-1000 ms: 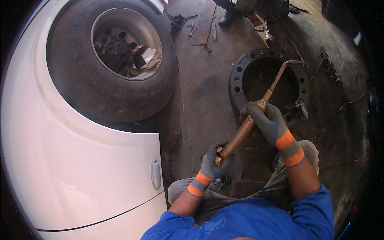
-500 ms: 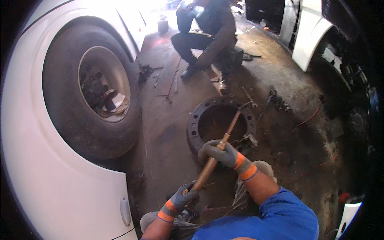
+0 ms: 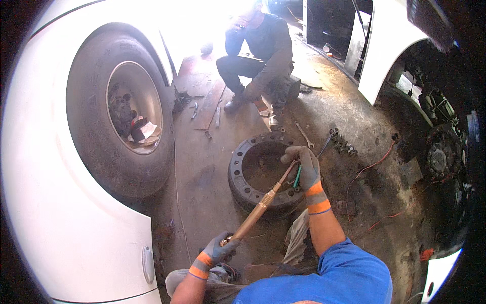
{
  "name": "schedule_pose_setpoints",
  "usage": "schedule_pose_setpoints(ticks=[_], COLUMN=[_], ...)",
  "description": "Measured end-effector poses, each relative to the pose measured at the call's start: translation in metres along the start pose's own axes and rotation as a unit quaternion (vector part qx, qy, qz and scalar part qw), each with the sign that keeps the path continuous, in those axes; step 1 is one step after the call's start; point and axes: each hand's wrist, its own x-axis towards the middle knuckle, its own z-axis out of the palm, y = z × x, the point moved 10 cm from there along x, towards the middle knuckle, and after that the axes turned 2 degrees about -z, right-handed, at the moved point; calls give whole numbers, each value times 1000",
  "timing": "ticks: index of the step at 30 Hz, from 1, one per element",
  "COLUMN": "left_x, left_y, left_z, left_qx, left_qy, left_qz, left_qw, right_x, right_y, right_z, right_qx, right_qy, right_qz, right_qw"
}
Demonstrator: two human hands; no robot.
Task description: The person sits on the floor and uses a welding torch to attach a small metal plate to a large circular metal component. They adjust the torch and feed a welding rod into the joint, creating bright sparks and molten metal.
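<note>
A long brass-coloured tool that looks like a gas torch (image 3: 251, 218) slants up and to the right in front of me. My left hand (image 3: 221, 248), in a grey and orange glove, is closed around its lower end, by small brass knobs. At its thin bent tip, my gloved right hand (image 3: 307, 167) has its fingers curled over the end. Just under that hand shows a slim green thing (image 3: 297, 176), its kind unclear. Behind the torch a dark brake drum (image 3: 244, 191) with a ring of holes lies flat on the floor.
Left stands a white vehicle (image 3: 101, 243) with a large wheel (image 3: 86, 137). A person (image 3: 263, 55) squats beyond the drum. A wrench (image 3: 305, 134), several dark metal parts (image 3: 345, 146) and a red cable (image 3: 372, 167) lie on the floor. Another white vehicle (image 3: 387, 55) stands right.
My right hand has moved from the torch's middle up to its tip. The torch has shifted slightly left and down, and my left hand still holds its lower end.
</note>
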Motion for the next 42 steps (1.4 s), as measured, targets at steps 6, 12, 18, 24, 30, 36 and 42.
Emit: schedule_pose_setpoints(ticks=[6,12,18,24,30,36,42], left_x=[4,-5,-9,5,0,32,-2], left_y=[2,36,24,9,-11,11,73], left_z=[-21,-40,-20,33,55,7,-35], left_qx=[127,391,145,-39,-99,50,347], left_qy=[99,238,94,-146,-235,-17,280], left_qz=[88,82,175,28,-119,114,222], left_qw=[983,885,969,988,960,992,867], right_x=[14,27,14,8,18,38,44], right_y=[27,101,12,-25,-14,52,83], right_z=[11,-36,14,20,11,-34,-37], right_qx=[-78,-340,-124,165,249,110,-54], right_qy=[-71,-78,-81,-32,-46,148,142], right_qz=[-34,175,47,-45,-95,18,129], right_qw=[994,921,988,985,963,983,980])
